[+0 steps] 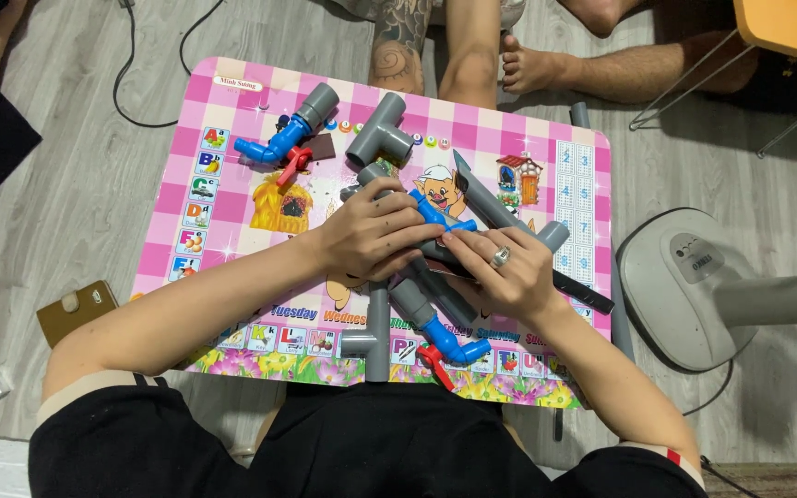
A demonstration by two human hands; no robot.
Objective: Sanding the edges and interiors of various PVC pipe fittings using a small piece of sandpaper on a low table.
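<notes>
Head view: pink table [232,198] low over the lap, keeping parts within reach; grey tee [382,136] and blue valve [279,143] parked far side, clear of the work; grey pipe [435,254] at centre, braced from both sides; left hand [371,238] curled tight round it; right hand [509,272] pinching its blue fitting [435,219], fingers narrow.
</notes>
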